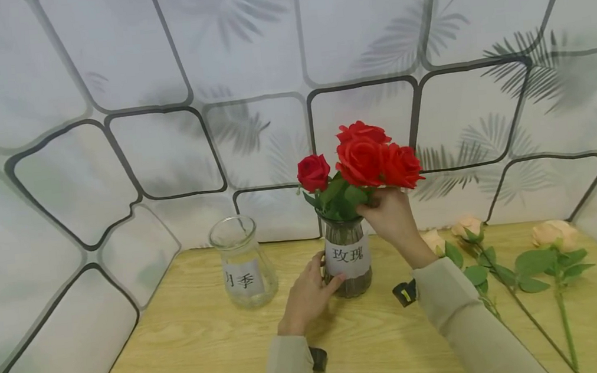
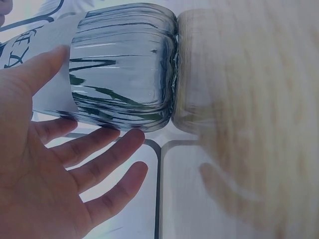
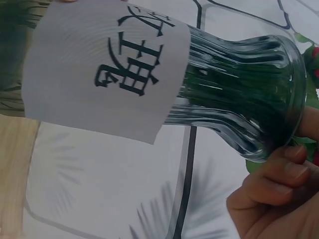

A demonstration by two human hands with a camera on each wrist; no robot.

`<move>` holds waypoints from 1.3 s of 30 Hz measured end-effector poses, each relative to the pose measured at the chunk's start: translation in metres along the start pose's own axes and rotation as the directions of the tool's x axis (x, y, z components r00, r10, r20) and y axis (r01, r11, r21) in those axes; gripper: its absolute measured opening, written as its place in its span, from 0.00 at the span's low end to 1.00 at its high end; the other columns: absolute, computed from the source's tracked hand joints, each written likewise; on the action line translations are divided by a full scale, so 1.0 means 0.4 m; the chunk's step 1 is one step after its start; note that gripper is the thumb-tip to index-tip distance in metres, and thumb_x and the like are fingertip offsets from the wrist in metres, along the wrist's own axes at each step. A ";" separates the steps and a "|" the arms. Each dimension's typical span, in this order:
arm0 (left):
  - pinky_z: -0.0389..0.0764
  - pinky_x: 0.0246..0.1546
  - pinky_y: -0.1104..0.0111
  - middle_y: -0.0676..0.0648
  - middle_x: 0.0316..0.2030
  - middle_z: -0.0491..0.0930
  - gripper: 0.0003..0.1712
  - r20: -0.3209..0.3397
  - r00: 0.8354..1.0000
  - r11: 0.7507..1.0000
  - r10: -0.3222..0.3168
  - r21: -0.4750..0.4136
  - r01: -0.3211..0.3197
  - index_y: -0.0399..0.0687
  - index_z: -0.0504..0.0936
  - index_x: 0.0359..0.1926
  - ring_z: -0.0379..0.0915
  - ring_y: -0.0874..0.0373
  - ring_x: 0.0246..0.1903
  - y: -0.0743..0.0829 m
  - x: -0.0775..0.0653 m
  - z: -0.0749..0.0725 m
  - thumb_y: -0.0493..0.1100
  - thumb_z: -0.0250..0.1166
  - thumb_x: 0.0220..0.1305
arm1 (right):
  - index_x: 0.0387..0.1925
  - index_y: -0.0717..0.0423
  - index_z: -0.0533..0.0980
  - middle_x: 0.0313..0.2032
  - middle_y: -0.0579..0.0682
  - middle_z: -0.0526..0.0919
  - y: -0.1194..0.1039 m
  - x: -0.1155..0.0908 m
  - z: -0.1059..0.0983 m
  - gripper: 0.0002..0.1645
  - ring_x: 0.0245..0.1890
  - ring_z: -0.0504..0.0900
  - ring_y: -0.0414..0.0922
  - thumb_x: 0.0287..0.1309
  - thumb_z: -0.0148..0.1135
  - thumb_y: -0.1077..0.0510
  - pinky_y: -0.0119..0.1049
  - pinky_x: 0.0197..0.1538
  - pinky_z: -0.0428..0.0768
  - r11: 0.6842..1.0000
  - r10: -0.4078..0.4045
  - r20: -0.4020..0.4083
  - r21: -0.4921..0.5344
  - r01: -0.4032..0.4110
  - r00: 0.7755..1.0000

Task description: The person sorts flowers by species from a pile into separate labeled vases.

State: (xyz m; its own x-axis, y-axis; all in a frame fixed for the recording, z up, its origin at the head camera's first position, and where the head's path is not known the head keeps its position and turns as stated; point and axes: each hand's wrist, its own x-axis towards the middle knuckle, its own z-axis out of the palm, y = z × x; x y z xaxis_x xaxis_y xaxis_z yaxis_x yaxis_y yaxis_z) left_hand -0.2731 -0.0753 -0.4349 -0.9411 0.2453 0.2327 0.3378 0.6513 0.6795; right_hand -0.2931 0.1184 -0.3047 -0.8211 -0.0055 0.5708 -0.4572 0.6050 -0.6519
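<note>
Red roses (image 1: 360, 162): in the ribbed glass vase (image 1: 354, 287), apparently at the settling step; next calls for a gentle release with the vase steady.
Blooms (image 1: 362, 158): full, ruffled, above green leaves (image 1: 335, 193).
Right hand (image 1: 393, 217): fingers curled near the rim, seemingly pinching a hidden stem.
Left hand (image 1: 307, 296): loosely spread, thumb on the vase's label (image 1: 348, 257).

The head view looks forward and down over the counter (image 1: 184, 344); both close, sideways wrist views share the ribbed vase (image 1: 346, 256).
</note>
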 end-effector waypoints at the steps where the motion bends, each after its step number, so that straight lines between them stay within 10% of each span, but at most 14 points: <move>1: 0.80 0.46 0.49 0.39 0.63 0.75 0.41 0.000 1.000 1.000 0.002 0.001 -0.002 0.41 0.63 0.74 0.79 0.47 0.48 0.001 0.000 0.000 0.60 0.61 0.73 | 0.09 0.52 0.60 0.10 0.40 0.57 -0.003 0.004 -0.002 0.23 0.15 0.54 0.40 0.50 0.59 0.68 0.36 0.21 0.56 1.000 0.026 0.017 -0.014 -0.025 1.000; 12: 0.80 0.45 0.50 0.38 0.63 0.75 0.41 0.005 1.000 1.000 0.002 -0.008 -0.002 0.40 0.63 0.74 0.79 0.47 0.47 0.008 -0.002 -0.001 0.60 0.61 0.73 | 0.13 0.58 0.71 0.13 0.46 0.69 -0.005 0.021 -0.017 0.18 0.22 0.66 0.45 0.54 0.65 0.62 0.41 0.31 0.70 0.987 0.158 0.149 -0.049 -0.152 0.976; 17: 0.80 0.45 0.50 0.38 0.63 0.74 0.40 0.008 1.000 1.000 0.008 -0.002 -0.008 0.40 0.63 0.74 0.79 0.47 0.47 0.010 -0.002 0.001 0.60 0.60 0.73 | 0.47 0.68 0.82 0.32 0.57 0.85 0.005 0.003 -0.033 0.17 0.29 0.75 0.47 0.60 0.68 0.61 0.42 0.35 0.76 0.972 0.179 0.160 0.123 -0.200 0.971; 30: 0.79 0.53 0.47 0.36 0.60 0.78 0.30 -0.037 0.995 0.968 0.088 0.240 -0.077 0.37 0.76 0.65 0.79 0.40 0.53 0.026 -0.042 -0.105 0.54 0.62 0.73 | 0.51 0.69 0.80 0.17 0.48 0.72 0.041 -0.089 -0.126 0.18 0.13 0.64 0.40 0.65 0.67 0.60 0.34 0.20 0.68 0.965 0.184 0.177 0.152 -0.212 0.967; 35: 0.84 0.42 0.53 0.38 0.54 0.81 0.23 -0.110 0.972 0.943 0.206 0.289 -0.167 0.37 0.80 0.60 0.82 0.48 0.36 0.015 -0.087 -0.164 0.48 0.65 0.73 | 0.52 0.70 0.78 0.19 0.48 0.73 0.075 -0.124 -0.171 0.19 0.13 0.65 0.40 0.67 0.65 0.59 0.34 0.20 0.69 0.952 0.222 0.167 0.175 -0.251 0.961; 39: 0.84 0.34 0.58 0.40 0.45 0.85 0.18 -0.207 0.919 0.897 0.336 0.368 -0.245 0.36 0.84 0.52 0.83 0.50 0.33 -0.008 -0.116 -0.207 0.44 0.69 0.68 | 0.50 0.71 0.79 0.17 0.45 0.72 0.115 -0.149 -0.205 0.18 0.13 0.65 0.39 0.68 0.65 0.59 0.33 0.18 0.68 0.949 0.246 0.143 0.168 -0.268 0.959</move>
State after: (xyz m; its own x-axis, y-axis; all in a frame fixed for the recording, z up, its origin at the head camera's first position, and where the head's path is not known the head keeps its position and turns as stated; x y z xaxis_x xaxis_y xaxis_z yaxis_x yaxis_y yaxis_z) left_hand -0.2317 -0.1481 -0.3900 -0.7541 0.2956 0.5865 0.5395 0.7881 0.2964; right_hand -0.2372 0.2118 -0.3276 -0.9485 0.0293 0.3153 -0.2707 0.4418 -0.8553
